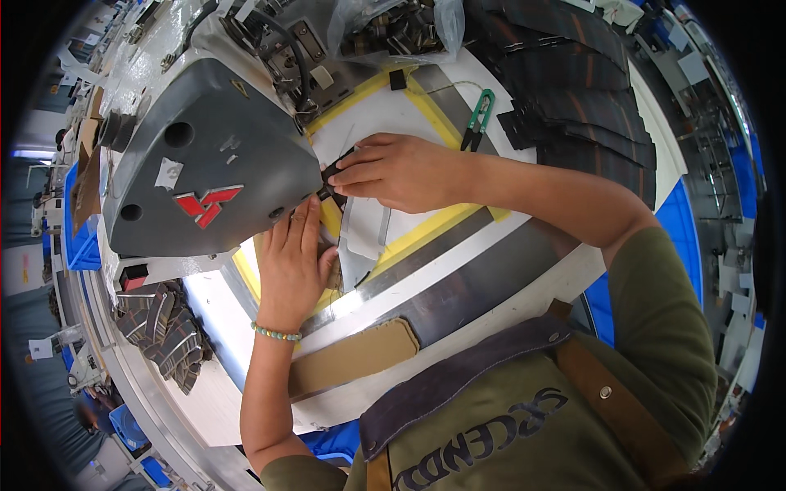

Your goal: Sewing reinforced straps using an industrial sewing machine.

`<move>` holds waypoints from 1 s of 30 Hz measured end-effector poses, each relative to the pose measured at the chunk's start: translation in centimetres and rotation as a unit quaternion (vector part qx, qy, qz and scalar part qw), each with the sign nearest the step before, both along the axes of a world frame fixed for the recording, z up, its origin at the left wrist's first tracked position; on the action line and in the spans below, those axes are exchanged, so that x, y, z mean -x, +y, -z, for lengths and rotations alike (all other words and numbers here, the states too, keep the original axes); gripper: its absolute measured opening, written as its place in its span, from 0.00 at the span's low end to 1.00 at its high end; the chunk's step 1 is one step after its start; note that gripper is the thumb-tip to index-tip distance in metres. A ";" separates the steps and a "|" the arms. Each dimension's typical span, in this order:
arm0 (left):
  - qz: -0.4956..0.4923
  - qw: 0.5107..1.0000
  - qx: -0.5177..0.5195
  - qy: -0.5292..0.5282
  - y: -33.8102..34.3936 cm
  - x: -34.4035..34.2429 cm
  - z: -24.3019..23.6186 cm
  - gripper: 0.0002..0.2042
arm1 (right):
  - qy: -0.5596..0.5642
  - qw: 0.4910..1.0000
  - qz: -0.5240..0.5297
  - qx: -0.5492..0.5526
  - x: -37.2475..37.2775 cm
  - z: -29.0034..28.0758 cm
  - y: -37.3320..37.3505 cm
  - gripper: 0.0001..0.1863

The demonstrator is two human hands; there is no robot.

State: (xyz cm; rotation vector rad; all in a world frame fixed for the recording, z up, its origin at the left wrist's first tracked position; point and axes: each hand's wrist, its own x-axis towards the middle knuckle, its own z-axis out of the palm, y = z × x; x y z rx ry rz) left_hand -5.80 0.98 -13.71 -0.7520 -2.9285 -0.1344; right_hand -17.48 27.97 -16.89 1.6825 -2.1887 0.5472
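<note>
A grey sewing machine (221,155) with a red emblem takes up the left of the bench, its narrow end close to my fingers. My left hand (293,266) lies flat beside that end, fingers stretched out on the work surface. From the right, my right hand (403,173) reaches across, its fingers bent down and closed on a small dark fabric piece (331,182) at the sewing spot. The thumb is hidden beneath that hand. Under and in front of the right hand lies a pale grey-white piece (365,229), partly covered.
Green-handled thread snips (481,116) lie beyond my right forearm. Overlapping dark striped fabric pieces (585,90) cover the right side. A clear plastic bag (397,33) of fabric bits stands at the back. Striped scraps (166,327) sit lower left, a brown strip (356,356) nearer me.
</note>
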 end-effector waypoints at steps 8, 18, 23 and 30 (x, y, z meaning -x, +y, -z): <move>-0.016 1.000 0.002 -0.018 -0.7 2.3 -0.6 0.34 | 0.005 1.000 0.011 0.014 2.3 0.2 -0.7 0.24; -0.012 1.000 0.013 -0.013 -0.9 2.5 -0.6 0.29 | 0.011 0.999 0.026 0.044 2.1 -0.2 -0.8 0.19; -0.009 1.000 0.024 0.015 -1.0 2.4 -0.2 0.29 | 0.019 0.997 -0.035 0.069 2.0 -0.7 -0.6 0.21; -0.044 0.998 -0.013 -0.047 -0.5 1.5 -0.6 0.34 | 0.029 1.000 0.006 0.003 0.6 -0.7 -1.0 0.29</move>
